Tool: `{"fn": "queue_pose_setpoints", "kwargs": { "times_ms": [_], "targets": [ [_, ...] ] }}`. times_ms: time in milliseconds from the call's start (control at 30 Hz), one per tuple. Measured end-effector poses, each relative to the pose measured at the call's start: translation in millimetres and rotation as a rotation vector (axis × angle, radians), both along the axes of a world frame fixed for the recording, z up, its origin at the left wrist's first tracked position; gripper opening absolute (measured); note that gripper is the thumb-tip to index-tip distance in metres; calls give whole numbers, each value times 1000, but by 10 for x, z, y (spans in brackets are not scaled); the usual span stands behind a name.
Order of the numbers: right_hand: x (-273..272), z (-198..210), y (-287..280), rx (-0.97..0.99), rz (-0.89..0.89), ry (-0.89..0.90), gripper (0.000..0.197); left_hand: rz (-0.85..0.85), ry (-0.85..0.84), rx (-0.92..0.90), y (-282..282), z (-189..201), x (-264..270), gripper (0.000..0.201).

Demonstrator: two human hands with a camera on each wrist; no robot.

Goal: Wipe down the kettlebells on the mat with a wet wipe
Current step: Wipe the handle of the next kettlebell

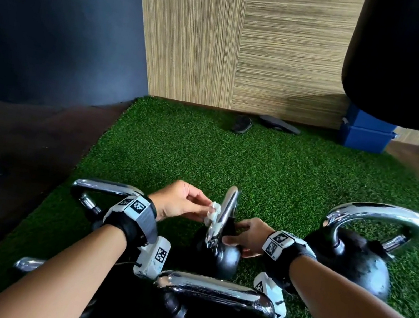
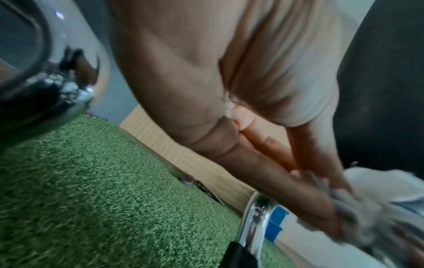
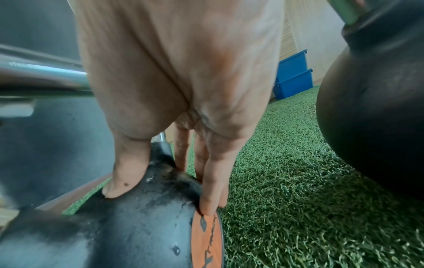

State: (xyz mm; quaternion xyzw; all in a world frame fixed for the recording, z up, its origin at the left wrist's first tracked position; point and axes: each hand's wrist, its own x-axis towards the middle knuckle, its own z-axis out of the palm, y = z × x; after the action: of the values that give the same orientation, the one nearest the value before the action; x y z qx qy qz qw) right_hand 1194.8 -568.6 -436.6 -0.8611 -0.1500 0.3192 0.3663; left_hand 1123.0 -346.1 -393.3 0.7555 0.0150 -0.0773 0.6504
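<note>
Several black kettlebells with chrome handles stand on the green turf mat (image 1: 270, 169). The small kettlebell (image 1: 220, 255) stands in the middle. My left hand (image 1: 204, 210) pinches a bunched white wet wipe (image 1: 212, 213) against its chrome handle (image 1: 226, 211). In the left wrist view the wet wipe (image 2: 362, 212) is blurred against the chrome handle (image 2: 254, 221). My right hand (image 1: 235, 235) clasps the bell's black body. The right wrist view shows the small kettlebell (image 3: 137, 226) with my thumb on one side and my fingers (image 3: 211, 190) by an orange disc (image 3: 206, 235).
A large kettlebell (image 1: 352, 257) stands to the right, another kettlebell (image 1: 102, 193) to the left, and a third kettlebell (image 1: 205, 310) nearest me. Blue bins (image 1: 365, 132), dark slippers (image 1: 242, 124) and a hanging black bag (image 1: 413, 62) are at the back, by the wood wall.
</note>
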Motion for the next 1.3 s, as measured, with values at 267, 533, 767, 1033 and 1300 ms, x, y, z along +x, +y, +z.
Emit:
{"fn": "queue_pose_setpoints", "kwargs": {
  "times_ms": [267,533,767,1033,1300],
  "targets": [
    [-7,43,17,-55,20,-39,39,-103,13,128,42,-74,-235,26],
    [0,26,41,-77,24,-67,37,-123,-15,358,-21,-136,-366,28],
    [-31,78,84,-227,77,-245,31,-10,-45,617,-130,-290,-433,16],
    [102,606,-15,352,-151,-449,18,200,-229,454,72,367,-233,23],
    [-79,1034,138,704,5,-147,27,231,-329,336,-39,700,-53,20]
  ]
}}
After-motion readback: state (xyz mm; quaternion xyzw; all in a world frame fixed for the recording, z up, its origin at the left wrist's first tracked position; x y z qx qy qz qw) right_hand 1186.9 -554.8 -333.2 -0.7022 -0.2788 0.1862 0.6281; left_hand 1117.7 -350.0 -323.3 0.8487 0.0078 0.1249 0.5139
